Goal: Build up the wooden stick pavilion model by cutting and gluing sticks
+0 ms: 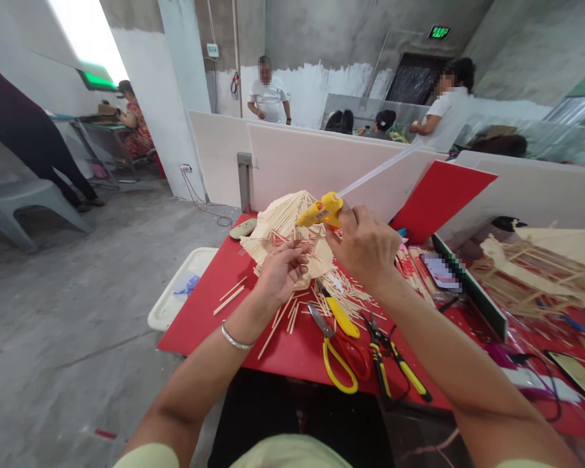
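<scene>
My right hand [365,244] is wrapped round a yellow glue gun [322,210], with a long clear glue stick [375,174] running out of its back. The gun's nozzle points left, over a model built of thin wooden sticks [285,214]. My left hand [285,270] is at the model's front, palm partly up, fingers curled in and drawn together. Whatever those fingers hold, if anything, is too small to make out. Loose wooden sticks [351,296] lie beside and in front of the model.
On the red table [199,325] lie red-and-yellow-handled scissors [338,357], a yellow-handled cutter [341,315], pliers [390,357] and a phone [441,272]. Another stick structure [541,273] stands at right. White partition boards [322,166] rise behind; several people are beyond. A white tub [185,283] sits left.
</scene>
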`<state>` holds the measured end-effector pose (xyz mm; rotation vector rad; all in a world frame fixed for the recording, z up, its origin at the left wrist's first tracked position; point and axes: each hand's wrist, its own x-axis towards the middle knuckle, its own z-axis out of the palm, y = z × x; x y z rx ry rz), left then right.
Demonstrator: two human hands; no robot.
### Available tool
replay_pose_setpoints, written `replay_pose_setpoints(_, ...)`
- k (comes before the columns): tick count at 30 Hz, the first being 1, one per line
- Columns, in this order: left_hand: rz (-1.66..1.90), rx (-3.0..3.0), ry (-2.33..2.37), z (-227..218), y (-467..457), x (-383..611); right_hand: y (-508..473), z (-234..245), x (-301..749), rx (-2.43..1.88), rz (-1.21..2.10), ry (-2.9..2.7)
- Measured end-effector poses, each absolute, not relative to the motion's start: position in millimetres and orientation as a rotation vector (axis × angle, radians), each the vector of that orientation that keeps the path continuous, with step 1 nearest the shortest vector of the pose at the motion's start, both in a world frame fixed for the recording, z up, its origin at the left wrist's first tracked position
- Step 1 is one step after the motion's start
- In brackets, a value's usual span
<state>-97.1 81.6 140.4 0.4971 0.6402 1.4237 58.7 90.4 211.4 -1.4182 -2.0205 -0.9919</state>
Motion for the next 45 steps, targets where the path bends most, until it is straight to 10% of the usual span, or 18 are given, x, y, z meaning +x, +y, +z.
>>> replay_pose_setpoints(45, 1.567, 0.538, 0.692, 126.5, 103.7, -91.1, 97.2, 205.4, 64.5, -1.355, -1.076, -1.968)
